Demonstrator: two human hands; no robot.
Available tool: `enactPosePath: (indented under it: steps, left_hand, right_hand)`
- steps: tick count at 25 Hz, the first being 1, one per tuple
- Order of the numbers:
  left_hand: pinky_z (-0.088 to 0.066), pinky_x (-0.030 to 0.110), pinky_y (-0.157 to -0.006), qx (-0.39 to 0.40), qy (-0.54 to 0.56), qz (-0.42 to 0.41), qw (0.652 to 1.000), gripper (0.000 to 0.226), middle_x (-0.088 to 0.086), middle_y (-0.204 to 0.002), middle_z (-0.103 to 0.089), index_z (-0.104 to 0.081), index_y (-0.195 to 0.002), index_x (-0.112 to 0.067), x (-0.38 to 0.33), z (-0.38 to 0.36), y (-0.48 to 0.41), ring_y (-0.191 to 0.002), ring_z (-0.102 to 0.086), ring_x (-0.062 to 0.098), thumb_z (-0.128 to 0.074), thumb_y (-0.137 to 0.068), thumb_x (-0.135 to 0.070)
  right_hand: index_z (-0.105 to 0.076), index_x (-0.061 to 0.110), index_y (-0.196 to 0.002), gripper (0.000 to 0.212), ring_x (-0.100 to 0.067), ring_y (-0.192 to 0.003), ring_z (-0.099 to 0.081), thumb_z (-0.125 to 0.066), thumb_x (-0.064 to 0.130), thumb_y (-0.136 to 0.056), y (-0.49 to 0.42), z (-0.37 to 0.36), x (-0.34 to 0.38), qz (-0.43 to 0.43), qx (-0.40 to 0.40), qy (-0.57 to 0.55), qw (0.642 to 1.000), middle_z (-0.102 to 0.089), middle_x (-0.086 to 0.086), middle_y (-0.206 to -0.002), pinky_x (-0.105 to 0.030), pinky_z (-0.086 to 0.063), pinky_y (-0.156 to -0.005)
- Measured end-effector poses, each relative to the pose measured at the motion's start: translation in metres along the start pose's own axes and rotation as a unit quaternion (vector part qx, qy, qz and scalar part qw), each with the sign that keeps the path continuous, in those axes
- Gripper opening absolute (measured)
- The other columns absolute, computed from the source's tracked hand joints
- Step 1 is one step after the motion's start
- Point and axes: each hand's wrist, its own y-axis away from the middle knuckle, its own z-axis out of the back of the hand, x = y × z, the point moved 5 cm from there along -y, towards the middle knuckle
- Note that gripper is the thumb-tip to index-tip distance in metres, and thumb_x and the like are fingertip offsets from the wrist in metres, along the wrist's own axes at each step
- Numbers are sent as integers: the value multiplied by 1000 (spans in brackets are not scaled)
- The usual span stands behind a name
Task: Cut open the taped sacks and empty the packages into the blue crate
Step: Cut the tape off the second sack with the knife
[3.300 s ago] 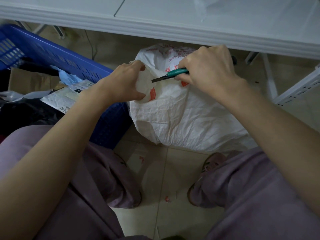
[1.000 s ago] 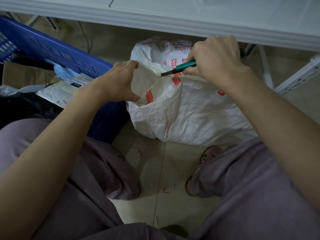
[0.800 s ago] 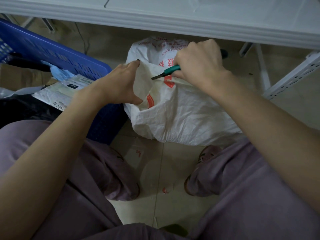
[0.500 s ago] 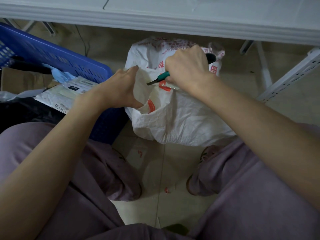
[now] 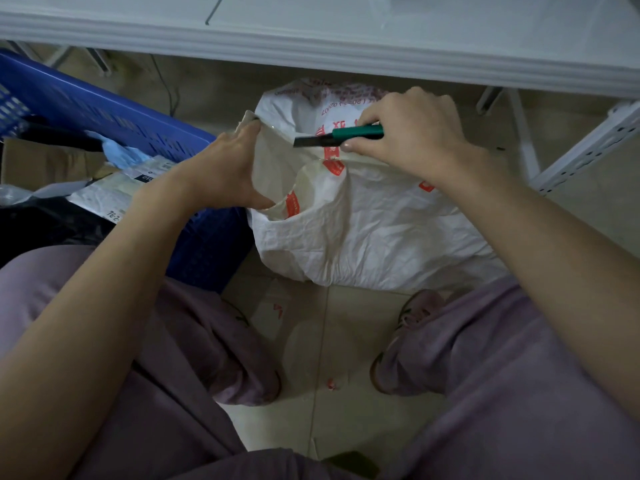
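The person sits low, knees apart in mauve trousers (image 5: pixel 519 393), and one shoe (image 5: pixel 415 306) shows on the pale tiled floor (image 5: pixel 346 341), with a small red scrap (image 5: pixel 330 383) lying between the feet. Just beyond the feet stands one white sack (image 5: pixel 381 230) with red print, crumpled, its top partly open. It sits on the floor, touching the corner of the blue crate.

Both hands are at the sack's mouth. The left hand (image 5: pixel 221 171) grips a loose flap (image 5: pixel 273 161) of the sack's edge, fingers curled over it and thumb below, holding it up. The right hand (image 5: pixel 415 140) is clenched round one utility knife (image 5: pixel 346 135) with a green handle. Its dark blade points towards the left hand, just above the sack's taped seam.

To the left is the one blue crate (image 5: pixel 114 112), with slotted walls. In it I can count a white labelled mailer (image 5: pixel 114 192), a light blue pouch (image 5: pixel 121 154), a cardboard box (image 5: pixel 45 161) and something in black plastic (image 5: pixel 41 223). More may be hidden there.

Farthest off, the white table's edge (image 5: pixel 311 39) runs across above everything, and one perforated white strut (image 5: pixel 588 143) slants down at the right.
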Motion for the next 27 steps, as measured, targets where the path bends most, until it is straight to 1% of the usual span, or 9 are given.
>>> enactPosePath:
  steps: [3,7,10,15,17,19,22,25,27]
  left_hand:
    - [-28,29,-86,-3,12,-1,1000,98,16,-137,-37,-20,-142,-10,7,4,0,-118,-37,29,-81,-67,-24]
    - [-28,28,-86,-9,36,3,999,103,14,-136,-38,-16,-145,-19,14,11,4,-120,-39,30,-82,-66,-29]
    - [-30,31,-89,-25,64,8,998,104,12,-137,-38,-17,-146,-23,18,21,8,-122,-38,28,-83,-65,-30]
    - [-27,39,-101,-30,5,65,997,90,17,-137,-36,-25,-145,-25,30,21,10,-126,-31,30,-78,-72,-26]
    - [-20,40,-104,-99,-89,92,987,60,18,-130,-48,-42,-136,-19,35,26,5,-126,-32,32,-68,-82,-25]
    - [-20,41,-101,-225,-129,102,960,30,17,-112,-62,-59,-119,-11,30,39,4,-118,-41,33,-54,-90,-15]
    - [-32,41,-90,-363,-100,43,925,25,13,-90,-68,-64,-99,-6,-2,47,9,-100,-51,33,-44,-90,-19]
    - [-43,36,-69,-285,-73,-3,956,43,6,-93,-68,-59,-107,-14,-40,28,4,-90,-61,33,-49,-89,-52]
    - [-37,36,-65,-210,-91,26,973,44,9,-104,-65,-50,-113,-14,-41,11,-10,-96,-59,36,-57,-86,-47]
  right_hand:
    - [-66,20,-97,46,-27,-82,-57,-63,62,-79,1,-5,-18,-84,37,-151,984,-59,-5,-83,-30,-34,-66]
    - [-57,15,-86,42,-23,-74,-64,-85,38,-65,-1,-26,-22,-142,45,-261,954,-63,-5,-80,-34,-49,-66]
    - [-65,12,-96,35,-16,-65,-70,-84,24,-70,-4,-38,-23,-187,30,-365,912,-72,-2,-88,-36,-58,-74]
    - [-62,14,-93,23,-19,-64,-71,-78,17,-77,-9,-36,-32,-227,-6,-381,896,-72,-5,-85,-35,-59,-71]
    - [-63,10,-99,25,-21,-66,-72,-76,12,-78,-8,-37,-32,-246,-5,-405,880,-73,-9,-82,-38,-60,-70]
    - [-63,7,-104,28,-22,-66,-72,-74,8,-78,-6,-37,-30,-259,-10,-428,866,-72,-11,-80,-40,-60,-68]
    - [-64,7,-98,25,-18,-62,-71,-74,7,-75,-7,-29,-29,-263,-37,-431,862,-69,-6,-69,-37,-60,-66]
    - [-60,7,-92,26,-19,-59,-71,-76,11,-72,-10,-16,-31,-252,-55,-418,871,-69,-7,-65,-39,-60,-69]
    - [-58,6,-92,30,-20,-58,-71,-78,12,-71,-11,-12,-36,-251,-49,-426,868,-68,-8,-64,-39,-61,-67]
